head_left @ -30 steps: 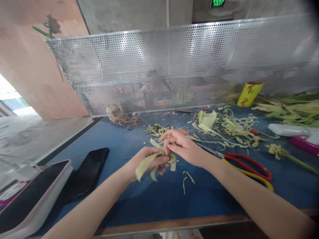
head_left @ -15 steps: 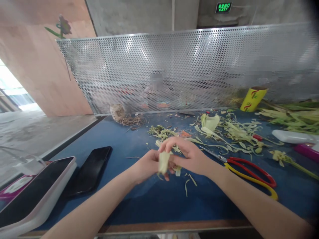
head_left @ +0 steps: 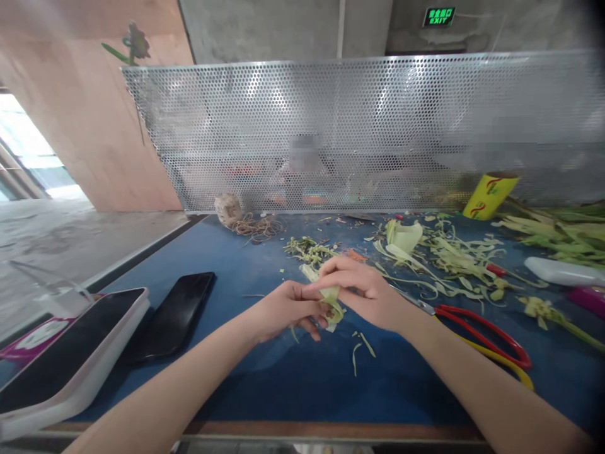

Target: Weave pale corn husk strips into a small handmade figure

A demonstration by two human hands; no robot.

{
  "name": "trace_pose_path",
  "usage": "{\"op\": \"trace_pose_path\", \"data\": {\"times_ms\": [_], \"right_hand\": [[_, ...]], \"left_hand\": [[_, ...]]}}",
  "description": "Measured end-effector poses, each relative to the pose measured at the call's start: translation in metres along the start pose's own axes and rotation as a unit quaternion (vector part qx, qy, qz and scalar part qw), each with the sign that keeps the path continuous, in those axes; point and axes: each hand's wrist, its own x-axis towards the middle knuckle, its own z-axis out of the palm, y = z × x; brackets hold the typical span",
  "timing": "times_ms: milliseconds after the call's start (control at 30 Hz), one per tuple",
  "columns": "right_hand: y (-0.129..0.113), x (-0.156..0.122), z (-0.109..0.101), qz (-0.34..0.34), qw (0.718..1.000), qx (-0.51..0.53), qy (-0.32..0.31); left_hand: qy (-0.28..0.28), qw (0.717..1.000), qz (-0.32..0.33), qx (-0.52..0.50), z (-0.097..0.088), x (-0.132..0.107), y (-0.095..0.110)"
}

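Over the middle of the blue table, my left hand (head_left: pixel 286 309) and my right hand (head_left: pixel 362 291) meet around a curled, pale green strip of leaf or husk (head_left: pixel 335 310). The left fingers pinch it from the left, while the right fingers close on its upper edge and partly cover it. Thin green scraps (head_left: pixel 363 345) lie just below the hands. To the right, scissors (head_left: pixel 491 334) with one red and one yellow handle lie partly behind my right forearm. Beyond my fingers is a small heap of green trimmings (head_left: pixel 309 250).
A black phone (head_left: pixel 174 318) and a pale-cased device (head_left: pixel 80 353) lie on the left. Twine (head_left: pixel 258 227) sits at the back. Peeled husks (head_left: pixel 404 239), a yellow roll (head_left: pixel 491 197) and long leaves (head_left: pixel 558 233) occupy the right. A perforated metal screen (head_left: pixel 302 126) borders the rear.
The pale strip has turned from hanging upright to a curled loop between my hands. My right hand has flattened over it, and the view has shifted slightly.
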Motion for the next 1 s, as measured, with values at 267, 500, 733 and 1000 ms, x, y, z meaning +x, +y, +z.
{"op": "trace_pose_path", "data": {"times_ms": [267,500,733,1000], "right_hand": [[0.005,0.001,-0.001,0.020,0.998,-0.028,0.047],[-0.005,0.001,0.001,0.095,0.995,-0.003,-0.005],[-0.005,-0.001,0.001,0.115,0.993,-0.003,-0.016],[0.004,-0.002,0.006,0.043,0.995,0.029,0.083]], "left_hand": [[0.013,0.999,-0.022,-0.044,-0.001,0.000,0.004],[0.025,0.996,-0.029,-0.077,-0.002,0.001,0.004],[0.028,0.995,-0.028,-0.095,-0.002,0.001,0.005],[0.031,0.995,-0.031,-0.089,-0.009,0.008,-0.005]]}}
